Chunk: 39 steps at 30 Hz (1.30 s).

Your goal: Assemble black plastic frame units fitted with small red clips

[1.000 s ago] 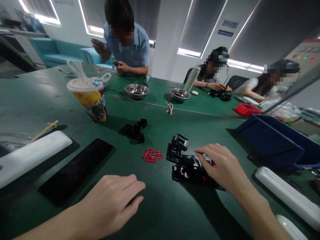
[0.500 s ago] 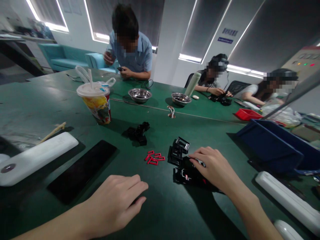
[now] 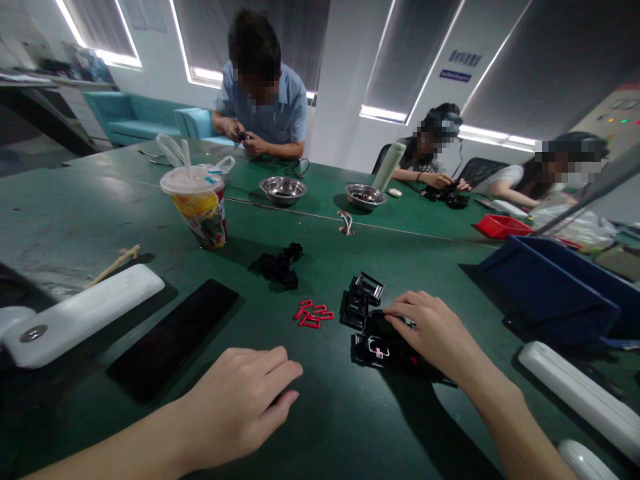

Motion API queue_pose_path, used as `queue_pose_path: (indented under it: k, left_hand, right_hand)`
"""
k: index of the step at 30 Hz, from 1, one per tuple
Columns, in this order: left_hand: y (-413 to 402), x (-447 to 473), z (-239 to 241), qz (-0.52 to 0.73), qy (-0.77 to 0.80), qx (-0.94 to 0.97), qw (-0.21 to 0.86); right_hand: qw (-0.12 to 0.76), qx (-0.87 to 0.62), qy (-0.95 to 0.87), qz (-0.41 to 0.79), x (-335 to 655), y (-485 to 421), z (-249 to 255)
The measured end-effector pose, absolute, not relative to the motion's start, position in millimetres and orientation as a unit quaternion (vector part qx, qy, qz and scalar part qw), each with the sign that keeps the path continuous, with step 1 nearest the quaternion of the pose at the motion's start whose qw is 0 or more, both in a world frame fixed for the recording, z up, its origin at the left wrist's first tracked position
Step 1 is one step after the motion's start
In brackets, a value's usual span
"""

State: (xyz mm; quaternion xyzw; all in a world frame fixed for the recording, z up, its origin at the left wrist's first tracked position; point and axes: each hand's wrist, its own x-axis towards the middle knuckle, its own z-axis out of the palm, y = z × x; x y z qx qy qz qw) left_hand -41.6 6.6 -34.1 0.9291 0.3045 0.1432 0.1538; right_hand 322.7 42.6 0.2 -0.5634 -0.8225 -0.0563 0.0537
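Note:
My right hand [image 3: 433, 333] reaches over a group of black plastic parts, its thumb and fingertips closed on a dark rounded black part [image 3: 381, 324]. Just below it lies a black part with white and red marks [image 3: 379, 349], half covered by the hand. Several black rectangular frames [image 3: 369, 288] sit beside the fingertips. My left hand [image 3: 245, 397] rests on the table, holding nothing, with the thumb apart from loosely bent fingers. Between the hands, toward the back, is a small pile of red rectangular rings [image 3: 313, 316].
A black phone-like slab [image 3: 175, 337] and a white device [image 3: 90, 313] lie left. Behind are black parts [image 3: 284, 265], a drink cup [image 3: 197, 207] and metal bowls [image 3: 283, 191]. A blue bin [image 3: 545, 293] and white device [image 3: 580, 393] stand right. Several people work opposite.
The view has shifted slightly, so most things appear a little farther right. Both my hands stay nearly in place. The person opposite has brought both hands together around a small dark object.

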Motion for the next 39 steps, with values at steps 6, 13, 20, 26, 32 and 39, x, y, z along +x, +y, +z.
queue_pose_path:
  k: [6,13,20,26,32,39]
  left_hand:
    - [6,-43,-33,0.146,0.302,0.929,0.156]
    - [6,-44,-34,0.137,0.303,0.931,0.154]
    - [5,-44,-33,0.142,0.297,0.933,0.147]
    - [7,-43,-30,0.129,0.299,0.934,0.146]
    - [7,-43,-29,0.13,0.302,0.933,0.146]
    - [9,-41,-30,0.14,0.295,0.933,0.154]
  right_hand:
    - [0.055,-0.573,-0.815,-0.058,321,42,1]
    - [0.094,-0.574,-0.809,-0.086,326,39,2]
    - [0.156,-0.562,-0.802,-0.134,325,33,4]
    - [0.214,-0.543,-0.794,-0.17,314,26,11]
    - [0.261,-0.493,-0.809,-0.185,295,15,19]
    - [0.305,-0.444,-0.831,-0.138,270,1,21]
